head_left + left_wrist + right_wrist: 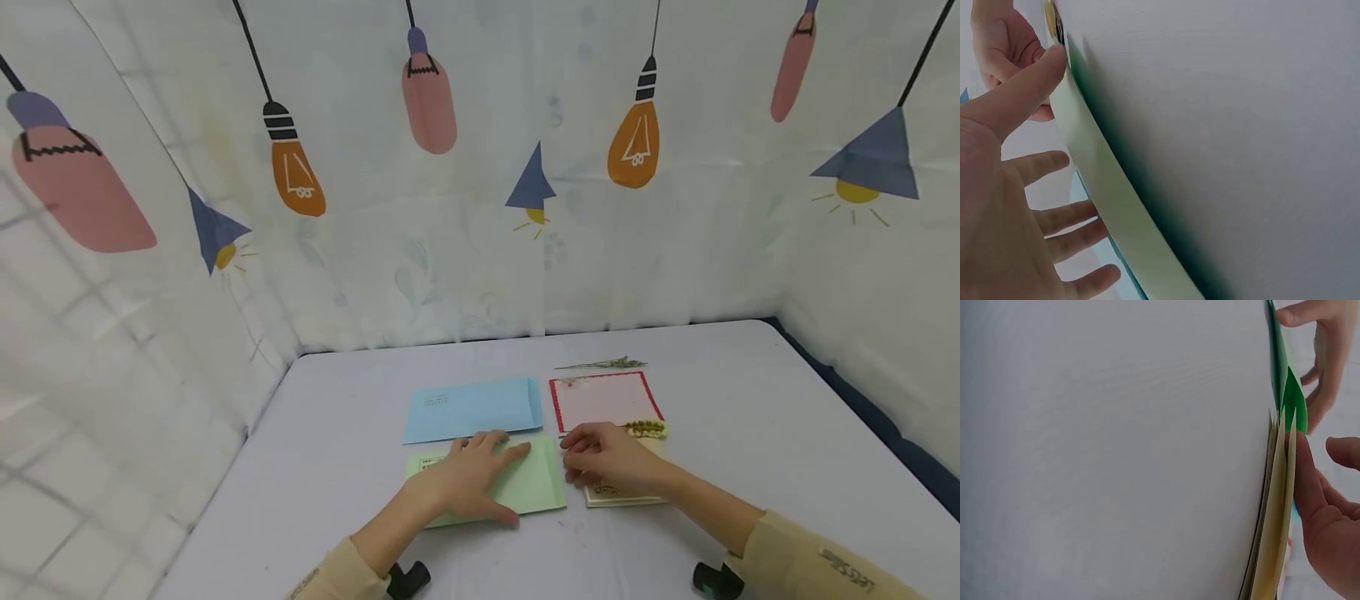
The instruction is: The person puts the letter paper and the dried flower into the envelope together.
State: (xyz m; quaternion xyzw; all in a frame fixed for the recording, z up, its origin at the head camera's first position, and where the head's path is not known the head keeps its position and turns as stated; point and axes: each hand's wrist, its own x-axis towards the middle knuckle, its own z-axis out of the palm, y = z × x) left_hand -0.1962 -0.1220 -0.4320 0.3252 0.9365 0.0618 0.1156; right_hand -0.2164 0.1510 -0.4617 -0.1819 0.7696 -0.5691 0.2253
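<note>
In the head view a pale green envelope [542,477] lies flat on the white table. My left hand [471,482] rests on it with spread fingers, the thumb at the near edge. The left wrist view shows the same hand [1004,231] with straight fingers over the envelope's edge. To the right lies a small stack of cream cards or envelopes [618,498], partly hidden under my right hand [618,458]. In the right wrist view that hand's finger touches the top cream sheet [1288,506], while the thumb [1342,452] stands apart. The green envelope's darker green inside [1295,403] shows at its near end.
Behind the green envelope lies a light blue envelope [472,408]. A pink card with a red border [607,398] is beside it, with a dried sprig [611,363] farther back. Small yellow-green flowers [647,428] lie at the cream stack's far end. A patterned curtain [480,250] hangs behind the table.
</note>
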